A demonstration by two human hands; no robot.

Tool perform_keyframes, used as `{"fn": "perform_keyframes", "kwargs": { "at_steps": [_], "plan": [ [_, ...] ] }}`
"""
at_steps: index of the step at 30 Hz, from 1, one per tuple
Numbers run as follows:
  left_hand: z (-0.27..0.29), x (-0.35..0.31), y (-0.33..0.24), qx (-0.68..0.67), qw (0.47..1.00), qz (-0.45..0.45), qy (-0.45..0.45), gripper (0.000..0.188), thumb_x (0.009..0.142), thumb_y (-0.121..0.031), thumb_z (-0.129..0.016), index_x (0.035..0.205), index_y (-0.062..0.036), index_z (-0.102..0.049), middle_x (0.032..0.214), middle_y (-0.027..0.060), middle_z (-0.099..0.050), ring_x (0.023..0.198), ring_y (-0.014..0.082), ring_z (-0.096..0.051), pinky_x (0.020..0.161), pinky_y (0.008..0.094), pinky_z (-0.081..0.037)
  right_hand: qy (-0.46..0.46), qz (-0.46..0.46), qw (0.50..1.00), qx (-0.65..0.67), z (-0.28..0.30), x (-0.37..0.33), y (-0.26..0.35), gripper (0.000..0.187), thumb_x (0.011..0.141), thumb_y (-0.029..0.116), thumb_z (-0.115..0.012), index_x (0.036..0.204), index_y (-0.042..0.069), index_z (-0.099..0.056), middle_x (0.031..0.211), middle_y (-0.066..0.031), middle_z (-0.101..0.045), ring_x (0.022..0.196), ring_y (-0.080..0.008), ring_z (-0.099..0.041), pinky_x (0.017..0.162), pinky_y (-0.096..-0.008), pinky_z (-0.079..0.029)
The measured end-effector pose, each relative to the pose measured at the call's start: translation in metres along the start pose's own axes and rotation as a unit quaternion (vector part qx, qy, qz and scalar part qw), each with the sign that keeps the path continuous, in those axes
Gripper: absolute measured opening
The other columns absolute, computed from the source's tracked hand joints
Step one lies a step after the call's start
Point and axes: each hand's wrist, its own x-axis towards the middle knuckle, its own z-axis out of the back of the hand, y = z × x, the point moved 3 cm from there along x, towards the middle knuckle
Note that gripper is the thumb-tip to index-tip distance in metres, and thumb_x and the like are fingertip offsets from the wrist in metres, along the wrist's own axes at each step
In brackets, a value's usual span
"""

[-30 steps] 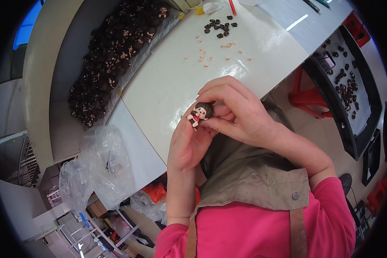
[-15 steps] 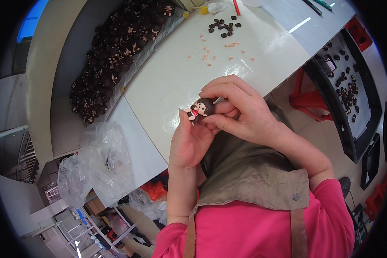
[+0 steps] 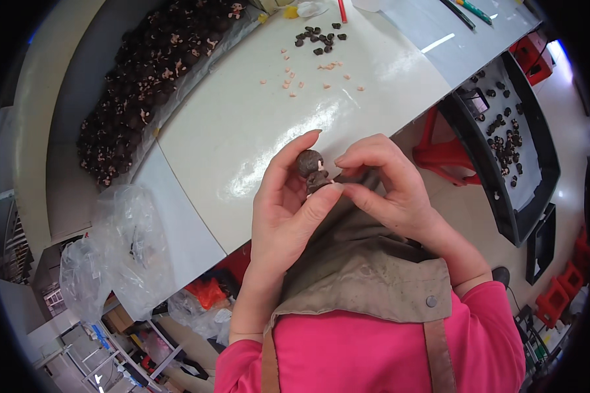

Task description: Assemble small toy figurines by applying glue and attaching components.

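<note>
A small doll figurine (image 3: 313, 171) with dark brown hair and a brown body is turned with the back of its head mostly toward me. My left hand (image 3: 285, 209) is closed around it, with the thumb along its lower part and the fingers behind it. Close on the right side of the figurine is my right hand (image 3: 393, 190). Its index finger and thumb are curved toward the figurine with a gap between their tips. Whether the right thumb touches the figurine's lower end is hard to make out.
Dark brown lumps (image 3: 318, 39) and small peach-coloured bits (image 3: 292, 84) lie on the white table (image 3: 203, 144). A heap of figurine parts (image 3: 134, 98) fills the far left. At right are a black tray (image 3: 537, 177) of dark pieces and a red stool (image 3: 446, 157). Clear plastic bags (image 3: 137, 242) hang at left.
The figurine has turned from face-up to showing the back of its head. My right hand has let go of its head and moved right and slightly down. The whole view has shifted.
</note>
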Motion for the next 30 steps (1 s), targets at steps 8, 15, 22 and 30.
{"fn": "perform_keyframes", "kwargs": {
  "at_steps": [8, 15, 22, 30],
  "plan": [
    [-0.004, -0.002, 0.005, 0.078, 0.997, -0.013, -0.025, 0.057, 0.078, 0.000, -0.067, 0.130, -0.0023, -0.043, 0.103, 0.0012, -0.050, 0.097, 0.0102, -0.051, 0.089, 0.0254, -0.042, 0.019, 0.034, 0.999, -0.008, -0.001, -0.004, 0.000, 0.027, 0.078, -0.006, -0.062, 0.102, 0.002, -0.052, 0.099, -0.0083, -0.055, 0.092, -0.0177, -0.055, 0.081, -0.0288, -0.045],
    [-0.005, -0.003, 0.007, 0.068, 0.997, -0.014, -0.027, 0.057, 0.077, 0.005, -0.066, 0.129, -0.0036, -0.044, 0.105, 0.0027, -0.052, 0.100, 0.0121, -0.052, 0.091, 0.0268, -0.043, -0.002, 0.007, 1.000, 0.010, 0.002, -0.007, -0.001, 0.021, 0.077, -0.006, -0.062, 0.094, 0.003, -0.054, 0.094, -0.0072, -0.058, 0.089, -0.0179, -0.056, 0.079, -0.0290, -0.045],
    [-0.002, -0.003, 0.010, 0.085, 0.996, -0.010, -0.015, 0.058, 0.077, 0.005, -0.066, 0.130, -0.0034, -0.044, 0.113, 0.0053, -0.051, 0.103, 0.0134, -0.051, 0.092, 0.0276, -0.043, 0.004, -0.005, 1.000, 0.013, 0.001, -0.008, -0.004, 0.020, 0.076, -0.007, -0.062, 0.093, 0.002, -0.055, 0.094, -0.0072, -0.058, 0.089, -0.0173, -0.056, 0.078, -0.0289, -0.045],
    [-0.002, -0.002, 0.007, 0.107, 0.992, -0.062, 0.001, 0.058, 0.077, -0.001, -0.069, 0.129, -0.0035, -0.044, 0.125, 0.0072, -0.046, 0.102, 0.0125, -0.051, 0.085, 0.0263, -0.046, 0.013, -0.105, 0.990, 0.098, -0.002, -0.014, -0.012, 0.020, 0.079, -0.008, -0.058, 0.096, 0.001, -0.052, 0.098, -0.0071, -0.053, 0.092, -0.0143, -0.053, 0.083, -0.0280, -0.043]
  ]
}}
